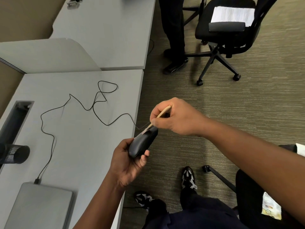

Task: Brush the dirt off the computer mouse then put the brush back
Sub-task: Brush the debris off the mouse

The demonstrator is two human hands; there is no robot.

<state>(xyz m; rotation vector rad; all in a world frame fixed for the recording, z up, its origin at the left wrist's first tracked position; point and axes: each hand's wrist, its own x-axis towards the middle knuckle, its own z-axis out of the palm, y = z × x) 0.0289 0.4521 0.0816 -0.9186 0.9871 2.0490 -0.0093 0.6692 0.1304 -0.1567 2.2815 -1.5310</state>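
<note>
Black oval computer mouse (143,142): gripped in left hand (127,164), fingers curled round it, held off edge of grey desk (79,146), above carpet. Slim pale wooden-handled brush (159,116): pinched in right hand (175,117), bristle end touching mouse's far end. Thin black cable (49,133): looped across desk to closed silver laptop (39,207).

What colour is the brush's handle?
Light tan, like bare wood. The head view shows the brush handle in the right hand.
</note>
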